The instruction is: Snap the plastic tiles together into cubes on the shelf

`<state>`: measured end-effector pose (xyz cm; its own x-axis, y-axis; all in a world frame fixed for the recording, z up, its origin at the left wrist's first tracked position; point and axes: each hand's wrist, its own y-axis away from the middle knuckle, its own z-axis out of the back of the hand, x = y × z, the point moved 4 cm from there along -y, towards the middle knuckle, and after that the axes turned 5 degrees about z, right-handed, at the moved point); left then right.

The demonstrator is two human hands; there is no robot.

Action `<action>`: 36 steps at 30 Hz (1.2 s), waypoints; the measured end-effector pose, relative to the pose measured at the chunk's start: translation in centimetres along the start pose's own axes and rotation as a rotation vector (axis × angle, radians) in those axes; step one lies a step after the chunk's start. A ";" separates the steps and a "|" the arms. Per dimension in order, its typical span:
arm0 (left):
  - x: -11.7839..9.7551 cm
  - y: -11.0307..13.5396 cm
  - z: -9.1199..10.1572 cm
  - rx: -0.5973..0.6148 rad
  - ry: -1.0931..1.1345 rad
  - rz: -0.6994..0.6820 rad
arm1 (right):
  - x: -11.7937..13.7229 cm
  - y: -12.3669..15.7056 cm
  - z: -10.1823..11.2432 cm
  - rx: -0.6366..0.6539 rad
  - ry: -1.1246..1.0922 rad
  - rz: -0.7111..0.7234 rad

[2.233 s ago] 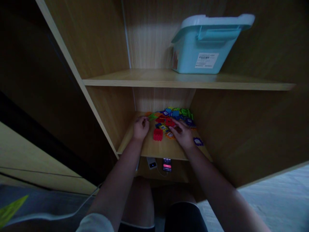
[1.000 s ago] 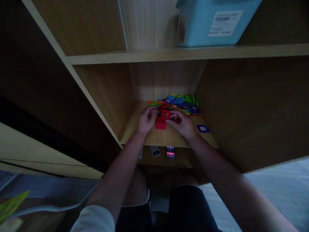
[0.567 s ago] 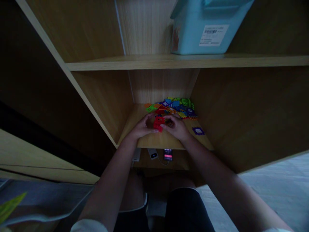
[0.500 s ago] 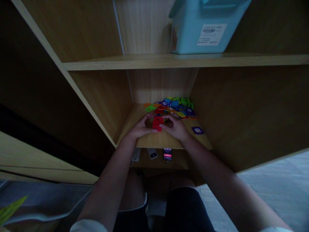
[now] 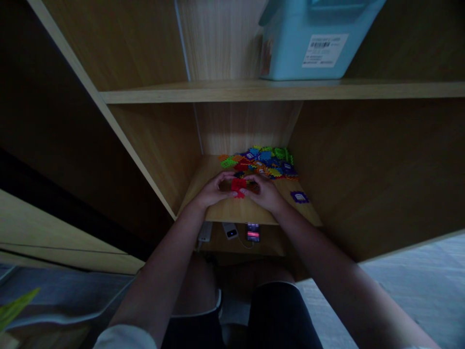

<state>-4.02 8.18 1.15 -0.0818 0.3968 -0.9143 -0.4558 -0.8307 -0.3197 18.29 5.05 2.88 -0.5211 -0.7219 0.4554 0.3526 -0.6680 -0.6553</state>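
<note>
Both my hands reach into the lower compartment of a wooden shelf [image 5: 232, 213]. My left hand [image 5: 212, 191] and my right hand [image 5: 264, 193] meet over a small stack of red interlocking plastic pieces [image 5: 238, 186], each pinching one side of it. Just behind them lies a pile of colourful interlocking pieces [image 5: 263, 162] in green, blue, orange, purple and yellow. A single purple piece [image 5: 299, 197] lies apart on the shelf to the right of my right hand.
A light blue plastic bin [image 5: 308, 41] with a white label stands on the upper shelf board [image 5: 232, 91]. Below the lower shelf sit a small white device [image 5: 231, 231] and a phone with a lit screen [image 5: 253, 232]. My knees are under the shelf.
My hands came together from apart: the right one brought a red piece to the red stack and both now pinch it. The view shifted slightly.
</note>
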 end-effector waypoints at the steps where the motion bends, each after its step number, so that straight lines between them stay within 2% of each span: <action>1: 0.0 0.0 0.0 -0.003 -0.004 -0.004 | 0.0 0.0 0.0 0.002 -0.001 0.001; 23: 0.2 0.0 0.0 -0.025 -0.008 -0.030 | -0.1 0.2 -0.2 0.022 -0.033 -0.006; 30: -0.5 0.2 0.0 -0.045 0.030 0.021 | -1.5 0.0 0.8 -0.141 0.085 -0.091; 33: -0.7 0.2 0.4 -0.127 -0.009 0.060 | -2.6 0.0 0.9 -0.165 0.177 -0.135; 36: -0.3 0.1 1.2 -0.283 -0.112 0.091 | -3.2 0.1 0.5 -0.116 0.272 -0.126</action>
<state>-5.12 8.41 1.73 -0.2156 0.3429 -0.9143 -0.1786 -0.9344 -0.3084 20.36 7.20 1.69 -0.7494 -0.5496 0.3692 0.1893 -0.7122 -0.6759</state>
